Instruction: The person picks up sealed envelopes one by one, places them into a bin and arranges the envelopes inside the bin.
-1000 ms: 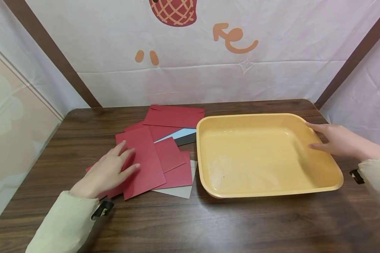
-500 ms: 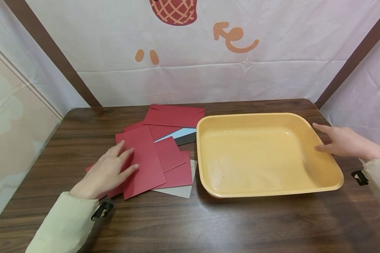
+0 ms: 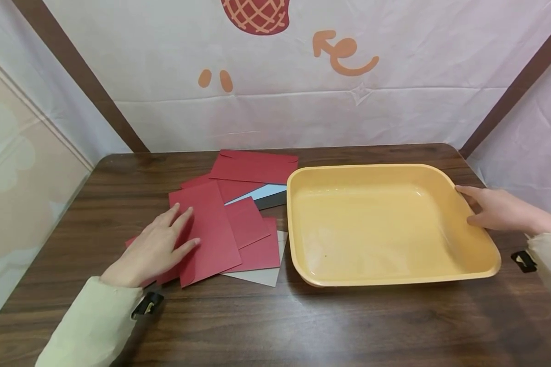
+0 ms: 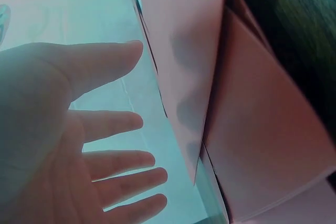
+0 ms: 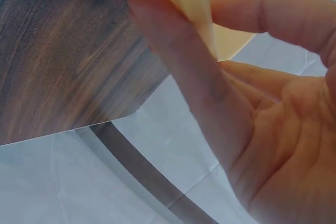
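In the head view my left hand is over a tall red envelope, fingers spread and nearly straight. The left wrist view shows this hand with nothing in its fingers, and a gap between them and the red envelope, which carries their shadow. A yellow plastic tray stands at the right of the table. At its right rim my right hand pinches the wall, thumb inside and fingers outside. The right wrist view shows the tray's wall between thumb and fingers.
More red envelopes lie overlapping left of the tray, with a light blue piece, a dark strip and a grey envelope among them. All rest on a brown wooden table. A printed cloth hangs behind.
My right hand has shifted a little right and nearer along the tray's right rim, and its fingers now close on the wall. My left hand and the envelopes have hardly moved.
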`<state>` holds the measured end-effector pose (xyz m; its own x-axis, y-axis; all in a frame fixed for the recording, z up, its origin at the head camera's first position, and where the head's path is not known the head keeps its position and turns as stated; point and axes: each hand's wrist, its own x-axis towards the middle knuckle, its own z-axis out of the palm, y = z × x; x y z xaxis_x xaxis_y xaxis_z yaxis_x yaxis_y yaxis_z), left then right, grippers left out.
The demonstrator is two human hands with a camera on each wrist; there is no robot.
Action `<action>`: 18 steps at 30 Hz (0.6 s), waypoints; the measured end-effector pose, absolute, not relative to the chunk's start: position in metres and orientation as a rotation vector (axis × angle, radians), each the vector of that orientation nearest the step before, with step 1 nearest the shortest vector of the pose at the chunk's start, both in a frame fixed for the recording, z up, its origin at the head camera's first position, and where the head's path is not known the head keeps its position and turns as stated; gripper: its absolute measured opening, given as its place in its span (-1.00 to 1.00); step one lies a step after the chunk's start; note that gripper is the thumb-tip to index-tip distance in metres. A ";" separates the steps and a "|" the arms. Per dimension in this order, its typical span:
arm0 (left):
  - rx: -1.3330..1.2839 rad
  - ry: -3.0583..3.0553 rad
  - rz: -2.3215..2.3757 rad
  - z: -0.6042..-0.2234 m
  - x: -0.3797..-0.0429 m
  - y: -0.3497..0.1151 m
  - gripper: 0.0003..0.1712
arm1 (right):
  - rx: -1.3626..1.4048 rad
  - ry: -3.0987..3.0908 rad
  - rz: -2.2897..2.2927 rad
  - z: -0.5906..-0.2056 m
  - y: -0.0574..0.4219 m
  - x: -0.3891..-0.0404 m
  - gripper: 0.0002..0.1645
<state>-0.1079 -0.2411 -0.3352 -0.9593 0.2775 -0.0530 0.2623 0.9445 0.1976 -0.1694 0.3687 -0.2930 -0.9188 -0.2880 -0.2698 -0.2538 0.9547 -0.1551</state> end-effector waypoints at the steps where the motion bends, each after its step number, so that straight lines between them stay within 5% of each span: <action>1: 0.420 3.018 0.292 -0.335 -0.108 -0.241 -0.10 | -0.398 2.810 -0.183 -0.293 0.369 -0.169 -0.12; 8: 0.389 2.976 0.301 -0.338 -0.110 -0.241 -0.06 | -0.352 2.770 -0.264 -0.299 0.376 -0.167 -0.07; 18: 0.196 2.907 0.249 -0.344 -0.107 -0.238 0.29 | -0.335 2.785 -0.323 -0.304 0.373 -0.165 -0.08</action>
<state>-0.1071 -0.2377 -0.3436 -0.9676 0.1501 -0.2029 0.1135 0.9768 0.1815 -0.1651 0.3735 -0.3039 -0.9225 -0.2639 -0.2818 -0.1924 0.9470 -0.2572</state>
